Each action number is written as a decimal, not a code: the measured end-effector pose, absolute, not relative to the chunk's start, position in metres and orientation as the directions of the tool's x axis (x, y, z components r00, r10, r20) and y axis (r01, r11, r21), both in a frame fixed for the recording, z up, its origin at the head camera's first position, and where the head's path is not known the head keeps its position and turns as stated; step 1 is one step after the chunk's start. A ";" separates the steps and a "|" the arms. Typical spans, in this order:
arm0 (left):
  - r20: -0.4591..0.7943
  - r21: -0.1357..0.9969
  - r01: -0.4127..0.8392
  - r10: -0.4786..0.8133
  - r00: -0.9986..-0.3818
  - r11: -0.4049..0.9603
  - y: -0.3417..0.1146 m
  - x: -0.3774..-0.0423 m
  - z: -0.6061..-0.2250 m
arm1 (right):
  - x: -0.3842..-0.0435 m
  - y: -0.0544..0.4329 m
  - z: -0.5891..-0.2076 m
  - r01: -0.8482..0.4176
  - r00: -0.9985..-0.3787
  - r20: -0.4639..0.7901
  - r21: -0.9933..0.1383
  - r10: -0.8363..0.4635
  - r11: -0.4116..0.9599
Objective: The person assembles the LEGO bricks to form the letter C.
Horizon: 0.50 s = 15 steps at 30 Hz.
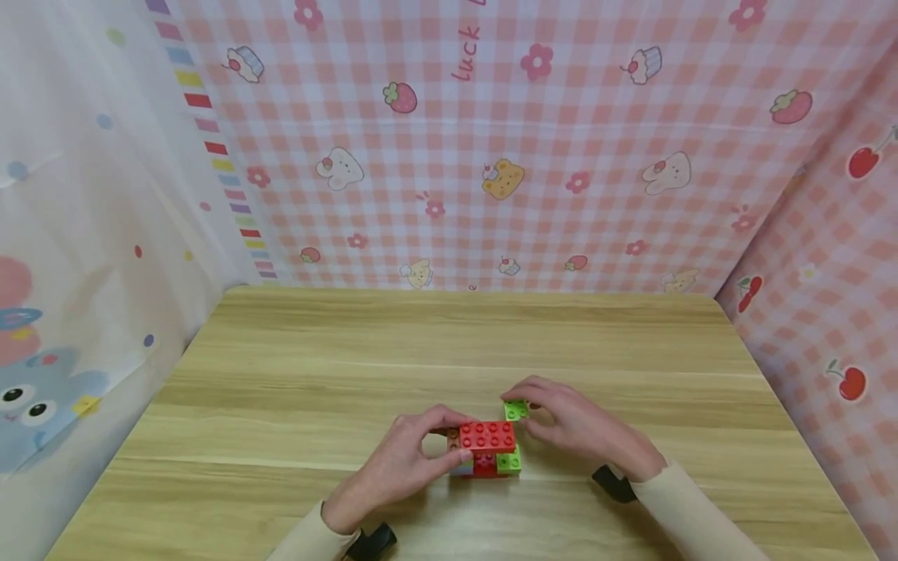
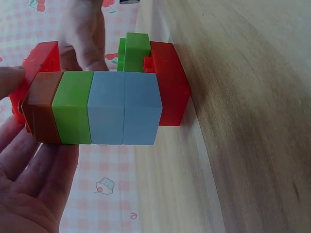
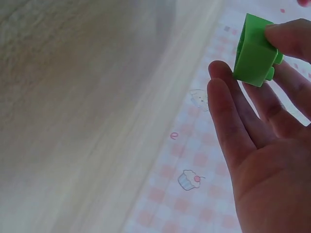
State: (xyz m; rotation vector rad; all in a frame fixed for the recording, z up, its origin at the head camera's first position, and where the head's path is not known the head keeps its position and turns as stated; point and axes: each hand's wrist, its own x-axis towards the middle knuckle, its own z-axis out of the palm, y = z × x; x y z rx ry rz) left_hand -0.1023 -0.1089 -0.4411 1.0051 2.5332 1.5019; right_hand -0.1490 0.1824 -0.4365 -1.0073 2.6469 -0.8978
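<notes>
A small structure of toy building bricks stands on the table. Its red base brick (image 2: 170, 85) carries a column of two light blue bricks (image 2: 124, 109), a green brick (image 2: 73, 107) and a brown brick (image 2: 43, 109). A red eight-stud brick (image 1: 487, 437) lies at the top and juts to the right. My left hand (image 1: 414, 452) pinches this top brick's left end between thumb and fingers. Another green brick (image 1: 509, 461) sits on the base's right end. Just behind the structure, my right hand (image 1: 571, 417) pinches a loose four-stud green brick (image 3: 256, 51), its studs facing up.
The wooden table (image 1: 316, 335) reaches back to a pink checked cloth (image 1: 449, 226). A white patterned cloth (image 1: 84, 195) hangs on the left, and a cherry-patterned cloth (image 1: 828, 312) on the right. Each wrist wears a black strap (image 1: 613, 485).
</notes>
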 end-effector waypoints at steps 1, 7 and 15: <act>0.286 0.795 0.511 0.539 -0.792 0.328 -0.109 -0.102 -0.441 | -0.148 0.183 -0.436 -0.551 -0.757 0.059 -0.593 -0.650 0.587; 0.272 0.787 0.506 0.538 -0.798 0.353 -0.106 -0.102 -0.439 | -0.142 0.184 -0.433 -0.571 -0.750 0.107 -0.604 -0.653 0.556; 0.252 0.771 0.511 0.555 -0.793 0.380 -0.104 -0.102 -0.435 | -0.130 0.186 -0.429 -0.579 -0.760 0.156 -0.603 -0.631 0.549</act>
